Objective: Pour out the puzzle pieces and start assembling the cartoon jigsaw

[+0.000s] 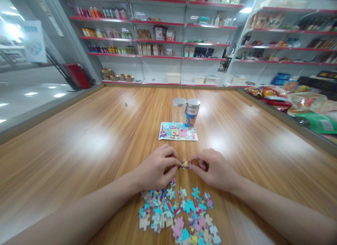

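Left fingers (172, 162) and right fingers (197, 156) pinching puzzle pieces (185, 163), lidded clear jar (179, 112), lidded blue-printed jar (191, 115)

Puzzle pieces (189, 205) before picture sheet (178, 133), jars (192, 112) at its far edge

Bare forearms (100, 200), slim bare wrists (137, 179), bare left hand (157, 167), bare right hand (215, 169), slender fingers (170, 162)

One left hand (157, 167), one right hand (214, 168), one wooden tabletop (129, 136), one picture sheet (178, 134), one clear jar (179, 113), one blue-labelled can (191, 115), two silver lids (179, 102), and dozens of puzzle pieces (189, 205), too overlapped for an exact count.
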`<state>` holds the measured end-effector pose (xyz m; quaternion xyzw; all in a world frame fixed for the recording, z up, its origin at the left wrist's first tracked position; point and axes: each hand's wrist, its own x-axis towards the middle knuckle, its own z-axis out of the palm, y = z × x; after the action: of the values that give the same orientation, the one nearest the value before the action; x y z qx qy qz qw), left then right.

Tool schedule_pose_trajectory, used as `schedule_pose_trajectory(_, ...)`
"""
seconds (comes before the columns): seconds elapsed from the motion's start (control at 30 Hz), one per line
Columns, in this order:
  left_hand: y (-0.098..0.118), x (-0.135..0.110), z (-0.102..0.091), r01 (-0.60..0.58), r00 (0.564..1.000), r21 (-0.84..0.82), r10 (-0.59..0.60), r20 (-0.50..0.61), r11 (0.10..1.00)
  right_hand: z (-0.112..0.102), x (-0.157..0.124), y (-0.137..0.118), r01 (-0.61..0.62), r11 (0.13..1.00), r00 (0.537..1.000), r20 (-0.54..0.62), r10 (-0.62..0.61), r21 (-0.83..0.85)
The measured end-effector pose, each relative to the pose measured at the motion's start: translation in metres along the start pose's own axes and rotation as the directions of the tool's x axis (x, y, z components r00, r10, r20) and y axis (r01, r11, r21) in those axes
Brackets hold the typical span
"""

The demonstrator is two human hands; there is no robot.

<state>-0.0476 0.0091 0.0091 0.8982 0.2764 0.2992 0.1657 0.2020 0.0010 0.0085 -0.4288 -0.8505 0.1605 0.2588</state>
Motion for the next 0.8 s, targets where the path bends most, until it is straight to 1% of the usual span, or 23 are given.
schedule_pose_trajectory(0.17,0.000,0.000,0.001,0.015,1.000,0.005,-0.015,0.013,1.000,0.002,0.000,0.003,-0.008,1.000,1.000,-0.007,0.008,0.004)
schedule_pose_trajectory(0.23,0.000,0.000,0.001,0.020,1.000,-0.007,-0.020,0.002,1.000,0.002,-0.001,0.002,0.006,1.000,0.999,-0.037,-0.005,0.014)
schedule_pose_trajectory(0.3,0.000,0.000,0.000,0.040,0.999,-0.032,-0.041,-0.027,0.999,0.001,-0.004,-0.003,0.044,0.999,0.996,-0.080,-0.042,0.026)
schedule_pose_trajectory(0.37,-0.002,0.001,-0.001,0.095,0.992,-0.073,-0.100,-0.071,0.993,0.000,-0.007,-0.012,0.121,0.992,0.988,-0.101,-0.117,0.040)
schedule_pose_trajectory(0.4,-0.002,0.001,-0.002,0.134,0.985,-0.097,-0.144,-0.094,0.986,0.000,-0.009,-0.017,0.175,0.983,0.981,-0.093,-0.170,0.051)
schedule_pose_trajectory(0.5,-0.002,0.001,-0.004,0.255,0.951,-0.163,-0.278,-0.136,0.953,0.001,-0.016,-0.032,0.319,0.941,0.948,-0.019,-0.319,0.117)
schedule_pose_trajectory(0.53,-0.001,0.000,-0.005,0.287,0.940,-0.174,-0.312,-0.140,0.942,0.001,-0.019,-0.037,0.346,0.928,0.937,-0.002,-0.349,0.137)
schedule_pose_trajectory(0.6,0.004,-0.003,-0.004,0.323,0.925,-0.182,-0.350,-0.145,0.929,0.002,-0.023,-0.042,0.340,0.926,0.939,-0.003,-0.344,0.162)
schedule_pose_trajectory(0.67,0.009,-0.006,-0.004,0.305,0.932,-0.177,-0.332,-0.146,0.936,0.001,-0.025,-0.043,0.284,0.943,0.959,-0.032,-0.283,0.172)
schedule_pose_trajectory(0.73,0.014,-0.008,-0.003,0.234,0.954,-0.150,-0.256,-0.154,0.961,0.000,-0.025,-0.042,0.244,0.952,0.970,-0.053,-0.238,0.185)
schedule_pose_trajectory(0.8,0.015,-0.008,-0.003,0.158,0.968,-0.103,-0.174,-0.179,0.982,0.001,-0.023,-0.039,0.238,0.951,0.971,-0.071,-0.229,0.196)
